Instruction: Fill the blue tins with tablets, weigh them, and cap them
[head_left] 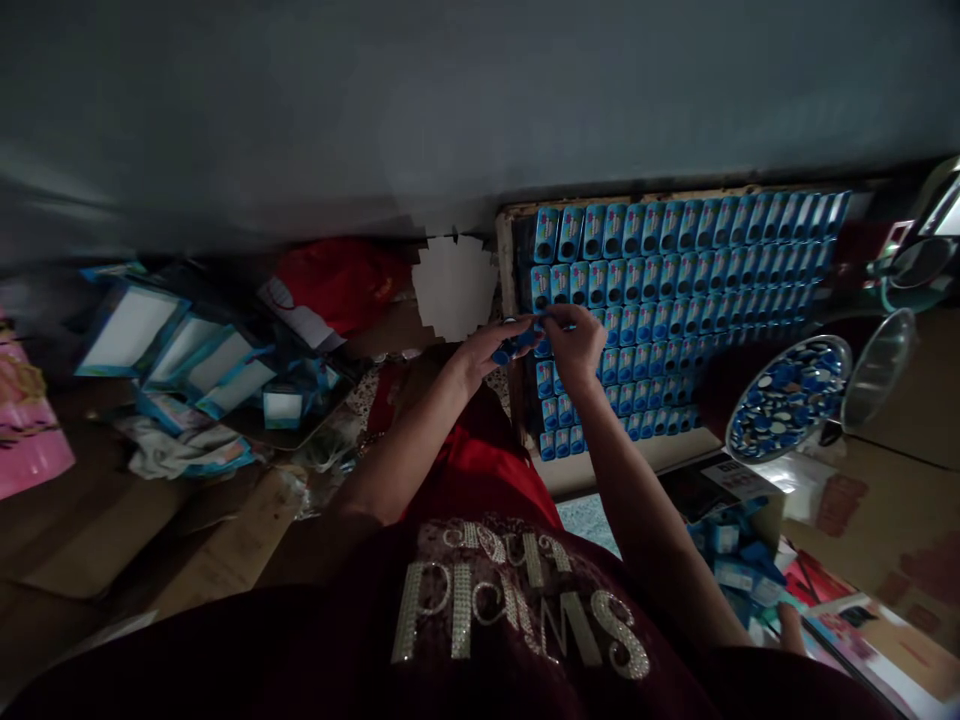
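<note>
Fingers (pixel 536 325) of both hands pinching small blue pack (pixel 517 345) (dim, glossy)

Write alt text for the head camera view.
Two bare hands, left hand and right hand, meet over a tray packed with rows of small blue packets, pinching a small blue item between them. A round dish of blue caps sits to the right.
</note>
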